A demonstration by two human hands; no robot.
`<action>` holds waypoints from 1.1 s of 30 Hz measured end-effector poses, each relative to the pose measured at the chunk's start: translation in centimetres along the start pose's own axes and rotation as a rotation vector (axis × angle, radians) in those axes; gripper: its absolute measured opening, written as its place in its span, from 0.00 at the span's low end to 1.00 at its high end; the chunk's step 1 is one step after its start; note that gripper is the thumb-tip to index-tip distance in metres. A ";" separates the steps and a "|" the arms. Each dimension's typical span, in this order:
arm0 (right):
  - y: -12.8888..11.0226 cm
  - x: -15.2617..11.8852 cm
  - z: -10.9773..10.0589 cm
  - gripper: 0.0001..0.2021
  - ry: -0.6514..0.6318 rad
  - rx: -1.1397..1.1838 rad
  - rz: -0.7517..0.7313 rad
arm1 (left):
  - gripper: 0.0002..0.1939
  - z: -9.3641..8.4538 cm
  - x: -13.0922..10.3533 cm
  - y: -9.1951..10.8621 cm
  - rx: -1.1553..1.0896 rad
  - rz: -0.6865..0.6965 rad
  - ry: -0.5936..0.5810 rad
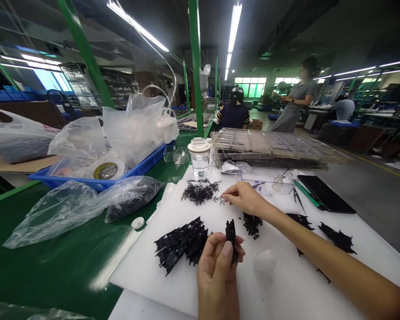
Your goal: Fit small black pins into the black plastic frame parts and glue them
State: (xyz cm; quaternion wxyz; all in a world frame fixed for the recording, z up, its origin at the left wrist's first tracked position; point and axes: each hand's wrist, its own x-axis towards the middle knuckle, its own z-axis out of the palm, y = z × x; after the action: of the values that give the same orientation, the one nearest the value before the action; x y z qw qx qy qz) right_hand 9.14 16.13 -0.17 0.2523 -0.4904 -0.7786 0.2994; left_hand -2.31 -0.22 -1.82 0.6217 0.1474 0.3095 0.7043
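Observation:
My left hand point(217, 266) is closed around a narrow black plastic part point(231, 232), held upright above the white work surface. Farther forward, my right hand point(245, 197) pinches at a small black angular piece point(222, 201), beside a loose pile of thin black angular pieces point(198, 192). A stack of flat black plastic parts point(182, 243) lies left of my left hand. Tiny black blocks point(252, 226) are heaped beneath my right wrist. Several more flat black parts point(337, 238) lie to the right, some partly hidden by my right forearm.
A lidded cup point(199, 158) of clear liquid stands behind the pile, beside stacked clear trays point(270, 144). Tweezers point(299, 199) and a black tablet-like slab point(326, 194) lie right. Leftward are a blue bin point(100, 183) and a bag of black parts point(133, 198). Other people are beyond.

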 end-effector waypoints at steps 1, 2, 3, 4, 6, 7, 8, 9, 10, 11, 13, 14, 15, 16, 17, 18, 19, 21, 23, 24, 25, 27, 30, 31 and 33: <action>-0.2 0.0 -0.1 0.13 -0.005 0.002 -0.003 | 0.16 0.0 0.0 0.0 0.003 -0.002 0.005; -0.4 0.0 -0.2 0.14 -0.010 0.001 -0.004 | 0.16 0.0 -0.1 0.1 0.006 -0.004 0.010; -0.5 -0.1 -0.4 0.14 -0.014 0.001 -0.004 | 0.16 0.1 -0.2 0.1 0.008 -0.007 0.015; -0.7 -0.1 -0.7 0.14 -0.020 0.000 -0.004 | 0.15 0.1 -0.2 0.2 0.009 -0.010 0.020; -0.9 -0.3 -1.4 0.14 -0.074 -0.002 -0.001 | 0.15 0.2 -0.3 0.3 0.010 -0.012 0.027; -0.9 -0.4 -1.8 0.13 -0.127 -0.002 0.001 | 0.15 0.3 -0.3 0.3 0.010 -0.012 0.029; -0.9 -0.5 -2.1 0.11 -0.187 -0.003 0.004 | 0.15 0.4 -0.3 0.4 0.011 -0.010 0.030; -0.8 -0.7 -2.5 0.10 -0.245 -0.004 0.007 | 0.15 0.4 -0.3 0.4 0.013 -0.008 0.030; -0.7 -0.7 -2.8 0.09 -0.291 -0.006 0.011 | 0.15 0.4 -0.3 0.4 0.015 -0.004 0.030; -0.6 -0.8 -3.0 0.08 -0.319 -0.008 0.015 | 0.16 0.5 -0.3 0.4 0.019 0.000 0.030; -0.3 -0.9 -3.1 0.09 -0.333 -0.010 0.019 | 0.16 0.5 -0.4 0.4 0.027 0.010 0.037; -0.2 -0.9 -3.1 0.09 -0.330 -0.008 0.019 | 0.17 0.5 -0.4 0.5 0.030 0.018 0.045; -0.1 -0.9 -3.0 0.09 -0.327 -0.005 0.017 | 0.17 0.5 -0.4 0.5 0.029 0.028 0.057; -0.1 -0.9 -2.9 0.09 -0.321 -0.002 0.014 | 0.17 0.5 -0.4 0.6 0.026 0.041 0.070; 0.0 -0.8 -2.8 0.09 -0.313 0.000 0.010 | 0.16 0.6 -0.4 0.6 0.022 0.056 0.084; 0.0 -0.8 -2.6 0.09 -0.303 -0.001 0.008 | 0.16 0.6 -0.4 0.7 0.019 0.069 0.097; 0.0 -0.8 -2.5 0.08 -0.292 -0.004 0.006 | 0.16 0.7 -0.4 0.8 0.018 0.080 0.107; 0.0 -0.8 -2.3 0.06 -0.268 -0.016 0.007 | 0.16 0.9 -0.4 0.8 0.022 0.092 0.122; -0.1 -0.8 -2.1 0.04 -0.243 -0.031 0.007 | 0.16 1.1 -0.4 0.8 0.026 0.096 0.135; -0.1 -0.8 -2.1 0.04 -0.232 -0.038 0.008 | 0.16 1.1 -0.4 0.8 0.026 0.095 0.143; -0.2 -0.9 -2.0 0.04 -0.223 -0.045 0.009 | 0.16 1.2 -0.4 0.8 0.026 0.097 0.149; -0.2 -0.9 -1.9 0.03 -0.211 -0.056 0.013 | 0.16 1.2 -0.5 0.8 0.026 0.101 0.151; -0.1 -1.0 -1.7 0.04 -0.213 -0.060 0.022 | 0.15 1.1 -0.7 0.8 0.016 0.101 0.136; -0.1 -1.0 -1.7 0.04 -0.216 -0.058 0.023 | 0.14 1.1 -0.7 0.8 0.012 0.098 0.133; 0.0 -1.0 -1.6 0.04 -0.221 -0.052 0.021 | 0.13 1.1 -0.8 0.8 0.005 0.092 0.133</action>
State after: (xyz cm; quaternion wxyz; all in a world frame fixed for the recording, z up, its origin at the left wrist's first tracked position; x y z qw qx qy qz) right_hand 10.63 15.61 0.83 0.1488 -0.4687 -0.8041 0.3341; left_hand -2.21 -0.76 -0.35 0.5664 0.1161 0.3448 0.7395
